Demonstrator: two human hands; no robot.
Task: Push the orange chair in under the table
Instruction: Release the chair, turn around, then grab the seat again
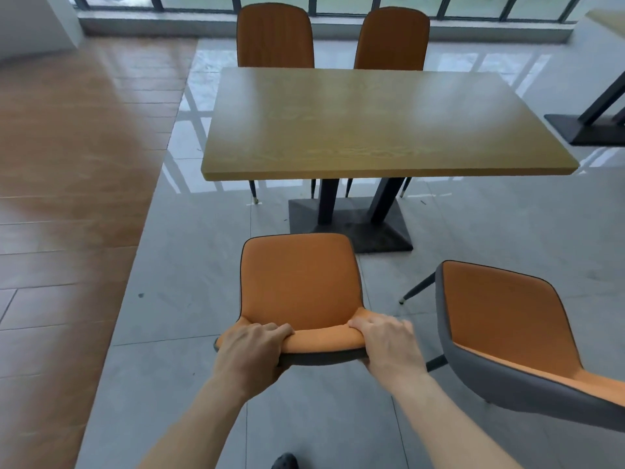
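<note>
An orange chair (pixel 299 279) with a grey back shell stands on the grey tiles just short of the wooden table (pixel 382 123), its seat facing the table's near edge. My left hand (pixel 252 350) grips the left end of the backrest's top rim. My right hand (pixel 389 340) grips the right end of the same rim. The seat's front edge lies near the table's black pedestal base (pixel 351 228) and is not under the tabletop.
A second orange chair (pixel 507 326) stands close on the right, angled outward. Two more orange chairs (pixel 275 35) (pixel 392 38) sit at the table's far side by the windows. Wood flooring (pixel 67 164) runs along the left. Another table's base (pixel 588 126) is at the right.
</note>
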